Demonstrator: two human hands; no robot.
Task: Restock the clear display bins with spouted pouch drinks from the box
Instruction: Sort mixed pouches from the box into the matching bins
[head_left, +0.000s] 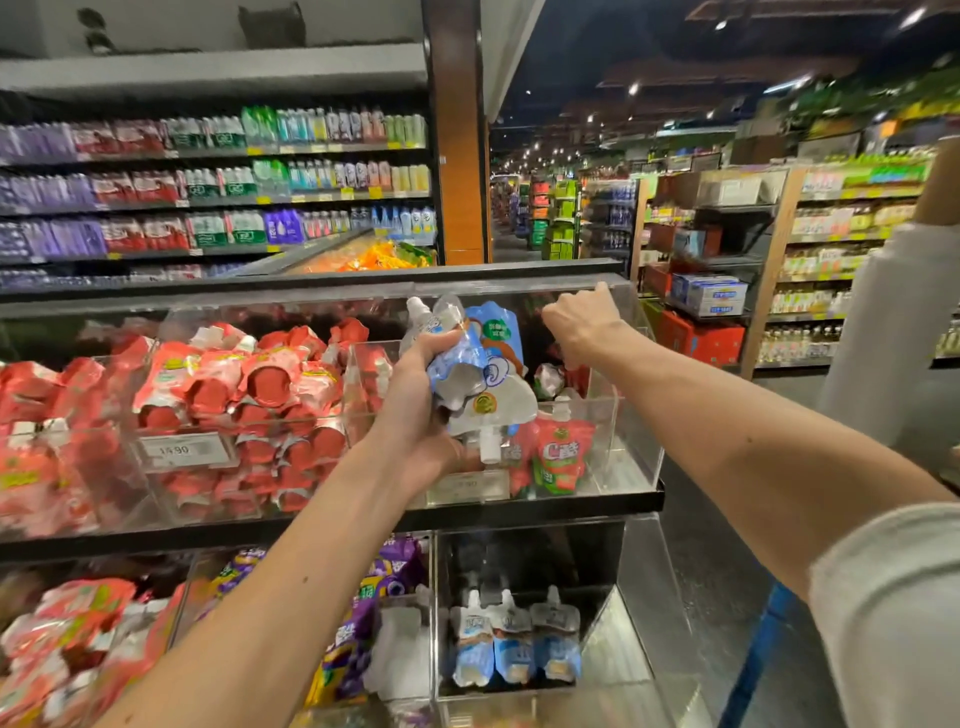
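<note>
Gripping a bunch of blue-and-white spouted pouches (475, 374), my left hand (415, 410) has its fingers curled tight round their middles, some spouts pointing up and far, one white cap hanging down near my wrist. I hold the bunch over the front of the upper right clear bin (641, 447). My right hand (582, 322) is further off and to the right, apart from the left, its fingers curled on the edge of the bin's clear lid (493, 288), which stands lifted. Inside that bin a few red-and-green pouches (561, 457) lean against the front wall just beside my bunch. To the left, the neighbouring bin is heaped with red pouches (249, 405), and a price tag (182, 449) sits on its front. On the shelf below, nearer to me, three blue pouches (514, 644) stand upright in a row in the right bin, with purple pouches (363, 623) in the bin to their left. Far off on the left, shelves of bottles (208, 182) run along the wall. A person's white sleeve (883, 322) shows at the right.
</note>
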